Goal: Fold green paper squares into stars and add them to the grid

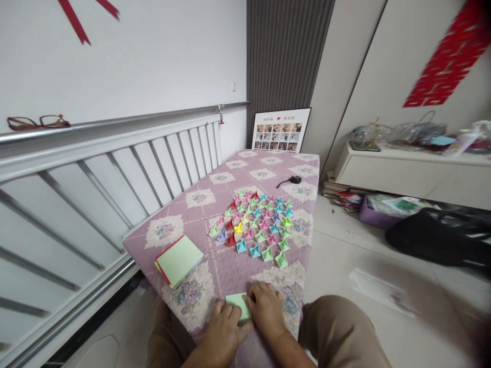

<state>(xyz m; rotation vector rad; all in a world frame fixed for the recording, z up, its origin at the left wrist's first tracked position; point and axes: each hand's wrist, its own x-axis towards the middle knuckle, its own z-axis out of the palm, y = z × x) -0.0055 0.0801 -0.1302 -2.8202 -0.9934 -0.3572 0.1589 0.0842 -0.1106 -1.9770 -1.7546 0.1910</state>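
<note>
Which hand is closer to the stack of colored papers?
Left. In the picture, the left hand is below and right of the paper stack, touching the small green paper; the right hand is farther right, across that paper.

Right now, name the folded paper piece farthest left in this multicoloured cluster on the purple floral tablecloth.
The pale green folded paper piece just left of a purple folded paper piece; all others sit further right.

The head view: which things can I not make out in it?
In the head view:
Green paper: partly hidden by left hand and right hand.
Paper stack: lower sheets, mostly covered by the top one.
Red ribbons: upper ends, cut off by top edge.
Framed poster: lettering, too small to read.
</note>
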